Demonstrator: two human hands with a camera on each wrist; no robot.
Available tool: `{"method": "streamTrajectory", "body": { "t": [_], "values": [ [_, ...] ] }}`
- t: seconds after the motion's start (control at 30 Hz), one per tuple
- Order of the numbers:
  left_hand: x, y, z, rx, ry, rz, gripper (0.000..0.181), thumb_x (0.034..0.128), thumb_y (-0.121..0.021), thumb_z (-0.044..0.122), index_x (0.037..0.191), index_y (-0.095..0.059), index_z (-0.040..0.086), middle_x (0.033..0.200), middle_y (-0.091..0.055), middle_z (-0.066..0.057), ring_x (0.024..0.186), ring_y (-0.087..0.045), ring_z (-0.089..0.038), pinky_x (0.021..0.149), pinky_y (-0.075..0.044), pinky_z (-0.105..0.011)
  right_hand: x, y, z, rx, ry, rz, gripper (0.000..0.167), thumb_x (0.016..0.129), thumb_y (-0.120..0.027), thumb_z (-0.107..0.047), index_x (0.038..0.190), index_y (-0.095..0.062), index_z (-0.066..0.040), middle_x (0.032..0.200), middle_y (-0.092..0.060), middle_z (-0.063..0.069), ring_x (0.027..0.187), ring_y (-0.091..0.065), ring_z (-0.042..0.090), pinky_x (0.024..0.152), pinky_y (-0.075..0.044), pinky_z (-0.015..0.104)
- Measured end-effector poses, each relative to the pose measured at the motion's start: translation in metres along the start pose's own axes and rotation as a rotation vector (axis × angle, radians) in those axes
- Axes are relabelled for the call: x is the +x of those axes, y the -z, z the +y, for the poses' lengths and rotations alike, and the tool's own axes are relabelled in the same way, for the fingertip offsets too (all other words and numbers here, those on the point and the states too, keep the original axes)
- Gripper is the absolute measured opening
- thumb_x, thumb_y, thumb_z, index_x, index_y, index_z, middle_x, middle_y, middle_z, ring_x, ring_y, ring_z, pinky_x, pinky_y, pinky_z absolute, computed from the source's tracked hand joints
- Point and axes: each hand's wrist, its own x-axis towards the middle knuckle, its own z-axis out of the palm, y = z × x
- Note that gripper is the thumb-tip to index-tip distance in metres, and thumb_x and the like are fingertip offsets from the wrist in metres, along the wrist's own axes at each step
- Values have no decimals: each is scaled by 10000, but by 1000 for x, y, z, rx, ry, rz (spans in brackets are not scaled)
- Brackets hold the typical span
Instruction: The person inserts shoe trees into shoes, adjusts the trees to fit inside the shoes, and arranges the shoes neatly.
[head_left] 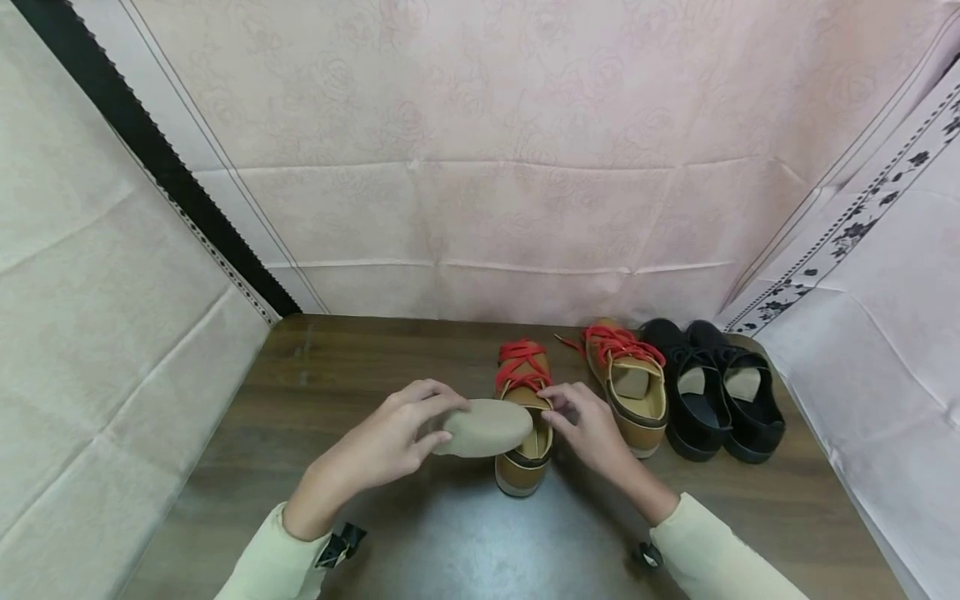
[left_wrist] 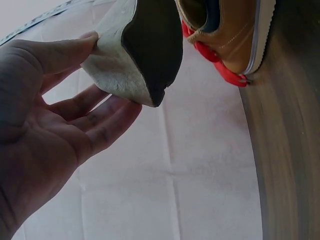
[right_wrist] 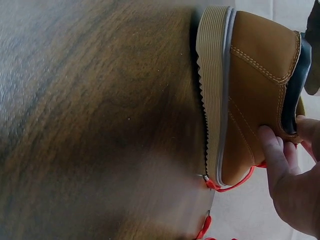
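Observation:
My left hand (head_left: 397, 429) pinches a pale grey-beige insole (head_left: 487, 428) between thumb and fingers. In the left wrist view the insole (left_wrist: 117, 75) looks bent, with a dark face turned to the right. It is held above the opening of a tan shoe (head_left: 521, 479) with red laces, which stands upright on the table. My right hand (head_left: 588, 425) grips the right side of that shoe's collar. The right wrist view shows its thumb at the dark collar edge and its fingers on the tan outer side (right_wrist: 250, 90). The shoe's inside is partly hidden by the insole.
To the right stands a second tan shoe (head_left: 647, 432) with red laces, beside a pair of black shoes (head_left: 697, 442). They rest on a brown wood-grain table (head_left: 360, 358). Pale patterned cloth (head_left: 487, 217) hangs behind the table and along both sides.

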Motion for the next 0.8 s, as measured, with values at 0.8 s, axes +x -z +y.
{"method": "streamTrajectory", "body": {
  "t": [0.8],
  "values": [
    [16, -23, 18, 51, -66, -31, 418, 925, -794, 247, 1319, -702, 144, 1115, -642, -12, 965, -585, -109, 802, -552, -252, 1, 0, -1, 12, -8, -7, 288, 899, -805, -112, 1165, -738, -197, 954, -623, -15, 871, -661, 124, 798, -603, 380]
  ]
}}
